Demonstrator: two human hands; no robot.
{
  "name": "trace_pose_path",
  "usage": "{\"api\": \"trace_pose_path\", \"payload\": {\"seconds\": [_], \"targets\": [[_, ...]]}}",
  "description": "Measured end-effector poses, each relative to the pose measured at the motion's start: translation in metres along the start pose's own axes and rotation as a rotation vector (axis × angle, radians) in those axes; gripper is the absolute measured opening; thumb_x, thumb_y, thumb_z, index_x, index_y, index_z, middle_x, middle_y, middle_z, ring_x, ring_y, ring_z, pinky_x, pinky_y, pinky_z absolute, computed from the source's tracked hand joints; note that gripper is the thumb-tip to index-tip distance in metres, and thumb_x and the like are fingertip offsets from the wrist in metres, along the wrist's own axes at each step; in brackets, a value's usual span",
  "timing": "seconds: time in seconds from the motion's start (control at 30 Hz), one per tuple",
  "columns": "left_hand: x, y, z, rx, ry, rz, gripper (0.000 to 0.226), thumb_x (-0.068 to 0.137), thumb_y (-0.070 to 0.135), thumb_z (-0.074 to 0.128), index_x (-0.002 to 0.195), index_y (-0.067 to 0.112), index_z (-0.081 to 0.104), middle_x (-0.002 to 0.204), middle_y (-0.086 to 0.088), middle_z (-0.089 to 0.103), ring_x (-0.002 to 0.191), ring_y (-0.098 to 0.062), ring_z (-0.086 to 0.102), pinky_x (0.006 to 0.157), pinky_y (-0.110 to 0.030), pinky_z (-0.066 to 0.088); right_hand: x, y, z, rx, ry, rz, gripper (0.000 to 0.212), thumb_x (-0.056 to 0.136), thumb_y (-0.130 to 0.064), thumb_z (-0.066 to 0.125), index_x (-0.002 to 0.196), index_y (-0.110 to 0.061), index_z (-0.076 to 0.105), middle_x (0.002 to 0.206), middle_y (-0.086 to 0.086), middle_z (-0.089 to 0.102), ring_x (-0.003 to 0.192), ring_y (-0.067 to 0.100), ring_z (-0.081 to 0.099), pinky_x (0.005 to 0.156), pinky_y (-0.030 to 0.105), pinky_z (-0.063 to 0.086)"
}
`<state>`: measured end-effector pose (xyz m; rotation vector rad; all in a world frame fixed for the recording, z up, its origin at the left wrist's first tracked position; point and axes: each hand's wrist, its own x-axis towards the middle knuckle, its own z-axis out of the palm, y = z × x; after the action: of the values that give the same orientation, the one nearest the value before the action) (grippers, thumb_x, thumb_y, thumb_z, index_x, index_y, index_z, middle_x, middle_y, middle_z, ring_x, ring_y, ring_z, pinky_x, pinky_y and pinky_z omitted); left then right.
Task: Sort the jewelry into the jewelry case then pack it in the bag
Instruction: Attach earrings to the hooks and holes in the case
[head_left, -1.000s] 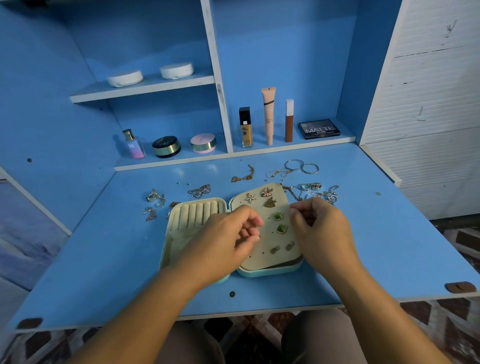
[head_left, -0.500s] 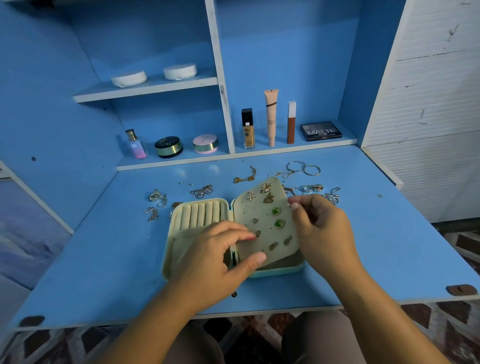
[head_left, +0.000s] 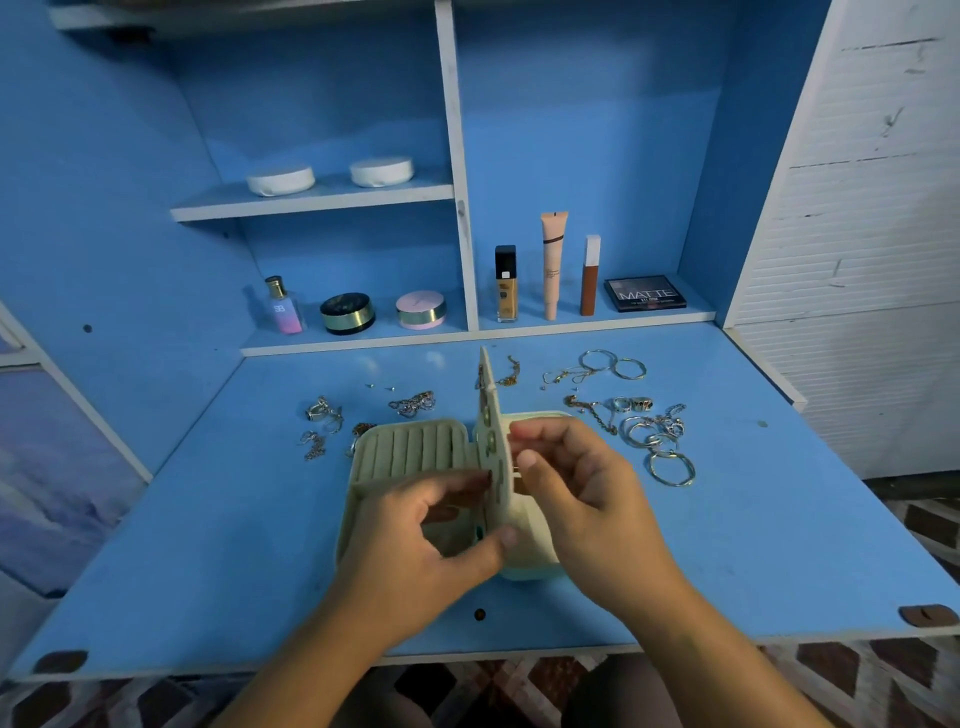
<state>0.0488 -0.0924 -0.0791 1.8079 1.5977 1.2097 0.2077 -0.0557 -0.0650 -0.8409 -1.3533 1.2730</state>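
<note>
Crowding the open jewelry case (head_left: 415, 448): loose rings (head_left: 641, 403) right; chains (head_left: 413, 404) left

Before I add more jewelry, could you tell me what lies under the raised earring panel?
The left hand holds the earring panel upright; beneath it only pale lining of the case shows. The right hand covers the rest, so anything there is hidden.

Left hand (head_left: 431, 540) and right hand (head_left: 587, 493) close together, fingers curled, palms inward.

Two hands (head_left: 426, 551) (head_left: 592, 499), one jewelry case (head_left: 410, 452), two white jars (head_left: 280, 179) (head_left: 382, 171).
</note>
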Motion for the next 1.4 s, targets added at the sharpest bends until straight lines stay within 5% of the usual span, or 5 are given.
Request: {"api": "trace_pose_path", "payload": {"seconds": [0.13,0.3,0.57,1.23,1.4], "targets": [[-0.002,-0.002,-0.002,-0.093,-0.021,-0.040,0.036,0.066,0.043,0.070,0.099,0.031,0.071,0.095,0.017,0.073,0.093,-0.004,0.069,0.083,-0.028,0.057,0.008,0.000,-0.004,0.018,-0.042,0.062,0.018,0.093,0.001,0.051,0.098,-0.011,0.064,0.094,0.008,0.071,0.088,0.016,0.068,0.080,0.029,0.055],[-0.008,-0.002,-0.004,-0.073,0.024,-0.015,0.024,0.068,0.040,0.065,0.092,0.038,0.068,0.092,0.025,0.071,0.088,0.003,0.068,0.075,-0.013,0.053,0.071,0.008,-0.049,-0.816,0.134,0.098,0.014,0.092,-0.016,0.055,0.095,-0.025,0.066,0.090,-0.008,0.068,0.074,0.010,0.059,0.061,0.021,0.044],[-0.008,-0.002,-0.009,-0.154,-0.016,-0.056,0.027,0.067,0.037,0.068,0.093,0.034,0.070,0.092,0.019,0.073,0.087,0.000,0.069,0.074,-0.014,0.053,0.167,0.023,-0.058,-1.438,-0.299,0.079,0.025,0.093,-0.017,0.052,0.114,-0.015,0.066,0.117,0.006,0.063,0.107,0.024,0.057,0.091,0.034,0.048],[-0.010,-0.006,-0.013,-0.172,-0.057,-0.094,0.026,0.073,0.025,0.069,0.098,0.033,0.068,0.097,0.018,0.072,0.094,-0.002,0.067,0.079,-0.018,0.055,0.198,0.024,-0.030,-1.737,-0.478,0.196,0.025,0.091,-0.014,0.054,0.111,-0.009,0.067,0.112,0.007,0.067,0.089,0.018,0.059,0.087,0.031,0.052],[-0.010,-0.006,-0.012,-0.178,-0.051,-0.088,0.027,0.074,0.024,0.070,0.099,0.033,0.067,0.099,0.017,0.072,0.095,-0.002,0.067,0.080,-0.018,0.055,0.203,0.027,-0.033,-1.748,-0.466,0.170,0.025,0.091,-0.020,0.058,0.114,-0.012,0.065,0.116,0.003,0.065,0.106,0.020,0.062,0.088,0.026,0.049]]}}
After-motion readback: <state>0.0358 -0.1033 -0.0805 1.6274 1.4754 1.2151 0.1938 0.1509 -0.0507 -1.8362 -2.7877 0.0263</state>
